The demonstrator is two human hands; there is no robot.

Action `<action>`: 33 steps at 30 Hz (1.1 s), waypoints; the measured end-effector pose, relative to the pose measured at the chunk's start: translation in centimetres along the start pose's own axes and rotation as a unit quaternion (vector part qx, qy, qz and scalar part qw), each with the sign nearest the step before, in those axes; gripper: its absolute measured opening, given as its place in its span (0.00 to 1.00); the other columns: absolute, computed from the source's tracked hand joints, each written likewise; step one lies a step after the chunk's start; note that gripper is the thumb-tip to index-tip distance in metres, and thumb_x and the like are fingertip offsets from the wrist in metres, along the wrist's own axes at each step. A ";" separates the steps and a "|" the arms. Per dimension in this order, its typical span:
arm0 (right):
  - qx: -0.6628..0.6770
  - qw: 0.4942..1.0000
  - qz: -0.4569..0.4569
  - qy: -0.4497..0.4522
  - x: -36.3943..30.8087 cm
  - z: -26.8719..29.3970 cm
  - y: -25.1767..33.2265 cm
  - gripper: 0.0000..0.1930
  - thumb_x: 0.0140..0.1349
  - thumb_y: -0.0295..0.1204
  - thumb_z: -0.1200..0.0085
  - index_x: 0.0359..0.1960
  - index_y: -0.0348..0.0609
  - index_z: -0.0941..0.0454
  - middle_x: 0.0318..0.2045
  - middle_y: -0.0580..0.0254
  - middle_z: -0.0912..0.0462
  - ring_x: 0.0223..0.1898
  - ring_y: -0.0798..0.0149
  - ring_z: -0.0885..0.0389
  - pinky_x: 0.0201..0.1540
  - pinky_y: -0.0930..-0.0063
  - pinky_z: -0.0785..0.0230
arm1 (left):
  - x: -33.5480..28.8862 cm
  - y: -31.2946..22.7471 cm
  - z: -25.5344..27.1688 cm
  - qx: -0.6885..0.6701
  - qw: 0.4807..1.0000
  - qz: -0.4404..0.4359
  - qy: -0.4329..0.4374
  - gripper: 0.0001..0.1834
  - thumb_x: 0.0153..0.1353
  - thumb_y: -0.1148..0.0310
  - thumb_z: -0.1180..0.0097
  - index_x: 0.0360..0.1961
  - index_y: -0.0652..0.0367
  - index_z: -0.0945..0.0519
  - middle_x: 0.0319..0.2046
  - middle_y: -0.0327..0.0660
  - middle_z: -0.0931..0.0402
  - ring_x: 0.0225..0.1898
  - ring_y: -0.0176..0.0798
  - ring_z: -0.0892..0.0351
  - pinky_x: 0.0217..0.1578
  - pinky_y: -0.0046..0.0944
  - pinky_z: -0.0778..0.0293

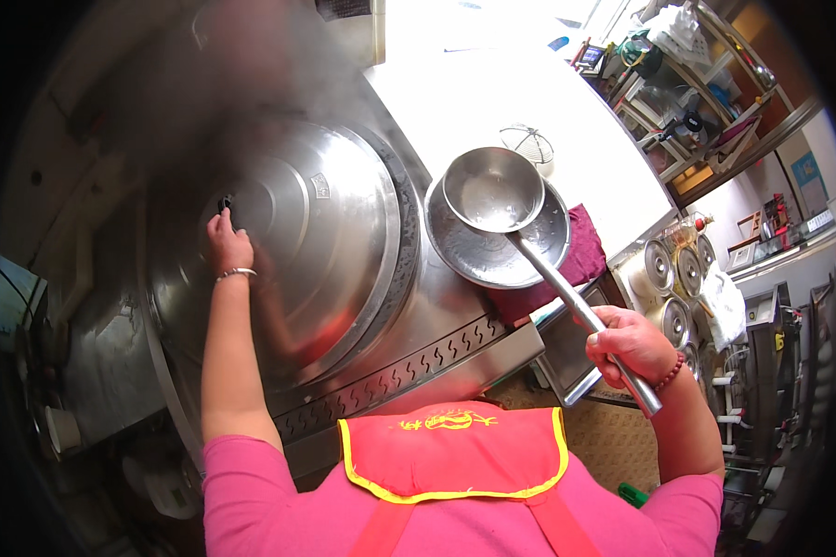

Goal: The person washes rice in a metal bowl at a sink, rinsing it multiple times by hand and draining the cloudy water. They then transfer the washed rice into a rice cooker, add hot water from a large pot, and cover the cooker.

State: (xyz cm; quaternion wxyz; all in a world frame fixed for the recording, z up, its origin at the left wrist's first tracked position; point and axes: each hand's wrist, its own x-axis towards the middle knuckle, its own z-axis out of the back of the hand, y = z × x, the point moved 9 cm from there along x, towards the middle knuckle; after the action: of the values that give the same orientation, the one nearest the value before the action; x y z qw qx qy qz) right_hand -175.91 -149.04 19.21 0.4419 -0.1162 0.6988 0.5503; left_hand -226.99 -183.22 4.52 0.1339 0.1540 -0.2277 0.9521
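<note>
My left hand (pixel 228 246) is closed on the black knob (pixel 224 201) of a wide, round steel lid (pixel 344 251). The lid lies over a large round cooker at the left, and steam hangs above its far side. In my right hand (pixel 633 345) is the long metal handle of a deep steel ladle (pixel 492 190). The ladle's bowl is over a steel basin (pixel 453 249), overlapping its far part; whether they touch I cannot tell. Wet-looking shine shows inside both. Beneath the basin is a dark red cloth (pixel 581 246).
A slotted metal strip (pixel 409 373) runs along the cooker's near edge. Beyond the basin, a wire utensil (pixel 529 141) lies on the bright white table (pixel 585 130). Several round metal-lidded containers (pixel 659 266) stand at right. A cluttered rack (pixel 687 121) is at far right.
</note>
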 end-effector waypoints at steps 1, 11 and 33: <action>-0.003 1.000 -0.002 -0.002 0.2 0.6 -0.3 0.12 0.57 0.22 0.49 0.43 0.39 0.30 0.19 0.62 0.27 0.11 0.72 0.29 0.10 0.79 0.40 | -1.1 -1.6 0.4 0.019 0.999 -0.032 -0.027 0.28 0.57 0.73 0.42 0.60 0.60 0.30 0.58 0.54 0.34 0.59 0.55 0.31 0.60 0.46 0.32; -0.085 0.996 0.005 -0.035 1.7 5.2 -2.0 0.06 0.56 0.23 0.48 0.35 0.39 0.28 0.18 0.66 0.27 0.11 0.72 0.29 0.11 0.78 0.37 | -22.4 -18.0 -6.1 -0.429 0.845 -0.039 0.316 0.15 0.62 0.74 0.44 0.51 0.61 0.22 0.38 0.36 0.21 0.29 0.27 0.25 0.27 0.29 0.26; -0.455 0.826 0.248 -0.219 2.9 11.7 -1.8 0.19 0.53 0.25 0.48 0.48 0.36 0.29 0.28 0.42 0.22 0.26 0.41 0.22 0.32 0.53 0.27 | -27.5 -26.2 -6.6 -0.481 0.776 0.118 0.390 0.30 0.65 0.71 0.47 0.67 0.63 0.39 0.52 0.46 0.24 0.44 0.35 0.22 0.34 0.32 0.20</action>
State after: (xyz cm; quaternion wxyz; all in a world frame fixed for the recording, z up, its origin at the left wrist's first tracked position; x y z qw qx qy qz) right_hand -170.75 -138.57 15.81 0.3293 -0.0034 0.2587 0.9081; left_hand -194.80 -162.60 -0.50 0.1542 -0.3431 -0.6011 0.7051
